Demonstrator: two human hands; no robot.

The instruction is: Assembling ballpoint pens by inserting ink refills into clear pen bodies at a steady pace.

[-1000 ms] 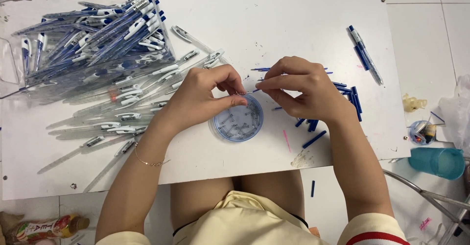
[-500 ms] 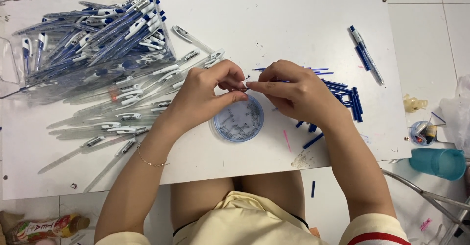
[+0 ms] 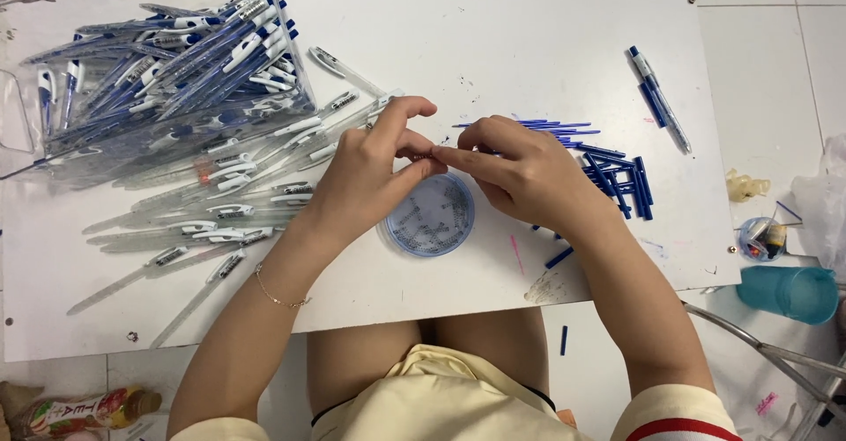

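Observation:
My left hand [image 3: 374, 172] and my right hand [image 3: 520, 172] meet fingertip to fingertip over the white table [image 3: 493, 44], just above a round clear blue dish [image 3: 430, 221] of small metal springs. Between the fingertips is a tiny part, too small to make out. My right hand also grips a thin blue refill, whose end sticks out to the right. A heap of clear pen barrels [image 3: 220, 194] lies left of my left hand. Loose blue refills and short blue pieces [image 3: 617, 177] lie right of my right hand.
A clear plastic bag of assembled blue and white pens [image 3: 159, 80] fills the table's far left. Two finished pens [image 3: 659, 97] lie at the far right. On the floor: a teal cup [image 3: 789, 293], a small round tub [image 3: 760, 238], a drink bottle [image 3: 79, 410].
Both hands have shifted slightly away from me and their fingertips have come together above the dish. The things on the table have not moved.

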